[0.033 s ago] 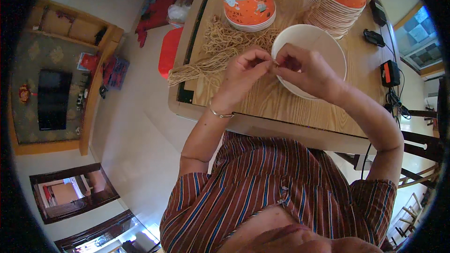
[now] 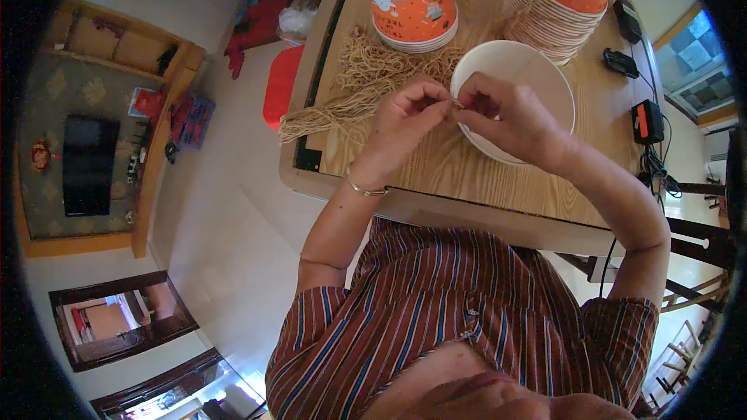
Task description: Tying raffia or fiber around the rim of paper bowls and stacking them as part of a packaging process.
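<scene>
My left hand (image 2: 416, 113) is closed in a pinch, its fingertips meeting those of my right hand (image 2: 510, 117) at the left rim of a white paper bucket (image 2: 552, 85). Thumb and forefinger of the right hand are pinched too, and that hand reaches over the bucket's opening. Something small and tan shows between the fingertips, too small to make out. The bucket stands on the table with its mouth up, its inside white. Left of it lies a loose heap of tan cords (image 2: 369, 62), with a bundle of straighter cords (image 2: 323, 120) reaching the table's edge.
Behind the cords stands an upside-down stack of orange and green printed buckets (image 2: 408, 4). A taller nested stack (image 2: 556, 12) rises at the back right. Black adapters (image 2: 620, 62) and an orange-black device (image 2: 647, 122) with cables line the right edge. A red stool (image 2: 282, 87) is at left.
</scene>
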`<state>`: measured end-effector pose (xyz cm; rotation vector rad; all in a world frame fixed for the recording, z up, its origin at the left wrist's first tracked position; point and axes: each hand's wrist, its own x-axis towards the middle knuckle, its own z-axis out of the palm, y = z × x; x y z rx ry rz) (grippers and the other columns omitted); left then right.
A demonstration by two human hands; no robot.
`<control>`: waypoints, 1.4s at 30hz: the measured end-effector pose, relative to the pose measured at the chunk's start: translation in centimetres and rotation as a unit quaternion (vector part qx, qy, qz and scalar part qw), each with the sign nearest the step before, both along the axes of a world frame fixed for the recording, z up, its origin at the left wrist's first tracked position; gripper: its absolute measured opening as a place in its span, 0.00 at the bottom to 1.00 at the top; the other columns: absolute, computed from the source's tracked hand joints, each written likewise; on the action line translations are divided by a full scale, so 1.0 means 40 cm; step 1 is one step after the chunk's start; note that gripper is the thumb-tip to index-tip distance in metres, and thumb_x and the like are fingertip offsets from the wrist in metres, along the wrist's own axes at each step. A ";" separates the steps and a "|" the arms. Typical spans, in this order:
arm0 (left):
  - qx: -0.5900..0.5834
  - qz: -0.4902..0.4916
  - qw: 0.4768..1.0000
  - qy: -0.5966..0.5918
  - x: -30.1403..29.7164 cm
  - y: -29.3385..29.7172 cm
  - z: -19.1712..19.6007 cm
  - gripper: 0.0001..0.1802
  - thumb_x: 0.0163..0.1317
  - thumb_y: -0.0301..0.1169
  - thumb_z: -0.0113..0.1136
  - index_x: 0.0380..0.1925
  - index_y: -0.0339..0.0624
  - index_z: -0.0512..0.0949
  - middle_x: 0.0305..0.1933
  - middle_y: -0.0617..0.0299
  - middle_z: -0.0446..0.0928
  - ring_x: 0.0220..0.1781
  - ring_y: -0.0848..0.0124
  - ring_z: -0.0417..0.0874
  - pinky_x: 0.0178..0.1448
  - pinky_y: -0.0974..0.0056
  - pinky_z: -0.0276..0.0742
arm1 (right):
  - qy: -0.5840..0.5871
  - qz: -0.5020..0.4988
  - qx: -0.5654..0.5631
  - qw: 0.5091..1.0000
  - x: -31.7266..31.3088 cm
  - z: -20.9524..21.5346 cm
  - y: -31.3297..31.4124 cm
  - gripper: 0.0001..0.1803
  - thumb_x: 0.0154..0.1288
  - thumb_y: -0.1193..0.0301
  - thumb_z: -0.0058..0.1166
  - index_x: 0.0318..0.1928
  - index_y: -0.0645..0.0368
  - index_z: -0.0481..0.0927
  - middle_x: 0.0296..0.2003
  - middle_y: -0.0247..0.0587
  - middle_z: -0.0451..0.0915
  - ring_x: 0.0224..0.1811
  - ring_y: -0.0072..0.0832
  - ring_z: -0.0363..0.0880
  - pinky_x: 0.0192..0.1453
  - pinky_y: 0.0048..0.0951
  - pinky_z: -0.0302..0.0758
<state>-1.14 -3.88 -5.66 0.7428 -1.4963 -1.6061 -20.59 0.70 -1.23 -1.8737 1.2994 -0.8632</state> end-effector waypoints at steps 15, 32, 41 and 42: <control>-0.143 0.005 0.985 -0.099 0.009 -0.011 0.015 0.02 0.60 0.22 0.62 0.33 0.36 0.80 0.34 0.68 0.72 0.36 0.80 0.73 0.39 0.74 0.68 | -0.130 0.006 0.207 0.970 -0.014 0.007 -0.037 0.07 0.65 0.71 0.53 0.32 0.61 0.79 0.20 0.35 0.75 0.21 0.19 0.74 0.26 0.25 0.71; -0.110 -0.012 0.992 -0.064 -0.010 0.012 0.003 0.05 0.59 0.22 0.63 0.34 0.39 0.76 0.35 0.68 0.73 0.37 0.82 0.74 0.40 0.74 0.72 | -0.201 0.022 0.283 0.938 -0.025 0.007 -0.048 0.08 0.62 0.69 0.51 0.29 0.59 0.78 0.21 0.31 0.73 0.22 0.17 0.71 0.24 0.19 0.67; -0.166 0.025 0.981 -0.099 -0.009 0.017 -0.007 0.04 0.60 0.19 0.60 0.34 0.38 0.76 0.36 0.68 0.73 0.40 0.79 0.74 0.46 0.73 0.72 | -0.276 0.023 0.356 0.893 -0.037 0.016 -0.046 0.10 0.62 0.66 0.53 0.28 0.60 0.77 0.20 0.32 0.73 0.18 0.19 0.69 0.20 0.21 0.66; -0.166 0.025 0.981 -0.098 -0.009 0.016 -0.005 0.04 0.60 0.19 0.60 0.34 0.38 0.76 0.36 0.68 0.73 0.40 0.79 0.74 0.46 0.73 0.72 | -0.275 0.023 0.356 0.893 -0.038 0.016 -0.048 0.10 0.62 0.66 0.53 0.28 0.60 0.77 0.20 0.32 0.73 0.18 0.19 0.69 0.20 0.21 0.66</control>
